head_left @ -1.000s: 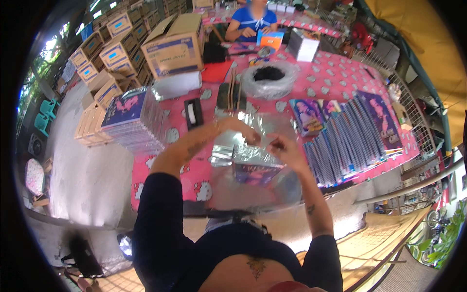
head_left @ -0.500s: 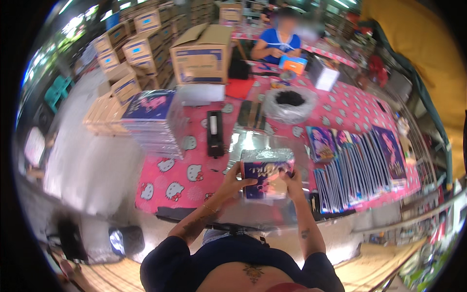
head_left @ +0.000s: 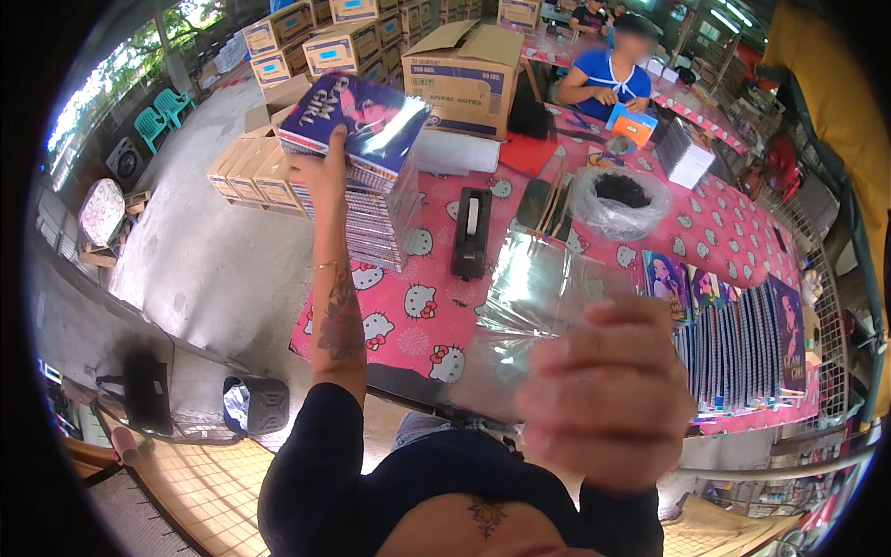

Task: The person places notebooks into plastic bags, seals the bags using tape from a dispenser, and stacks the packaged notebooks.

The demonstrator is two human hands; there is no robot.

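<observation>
At the table's left side, my left hand (head_left: 323, 169) grips the near edge of a wrapped pack of spiral notebooks (head_left: 364, 125), its thumb on the dark blue cover. This pack rests on a tall stack of wrapped notebooks (head_left: 376, 227). My right hand (head_left: 608, 395) is raised close to the camera, fingers curled and smeared by motion; whether it holds anything is hidden. Beneath and beyond it, clear plastic sleeves (head_left: 529, 283) lie on the pink tablecloth. A row of spiral notebooks (head_left: 733, 348) stands at the right, near that hand.
A black tape dispenser (head_left: 471, 232) sits between the stack and the sleeves. Farther back are a plastic bag with dark contents (head_left: 622, 195), a white roll (head_left: 455, 151) and a large open carton (head_left: 459, 88). Across the table, a person in blue (head_left: 613, 79) handles a notebook.
The notebook pack held in both hands over the sleeves has gone left onto the stack with my left hand. My right hand has let go and risen toward the camera. The view has shifted left.
</observation>
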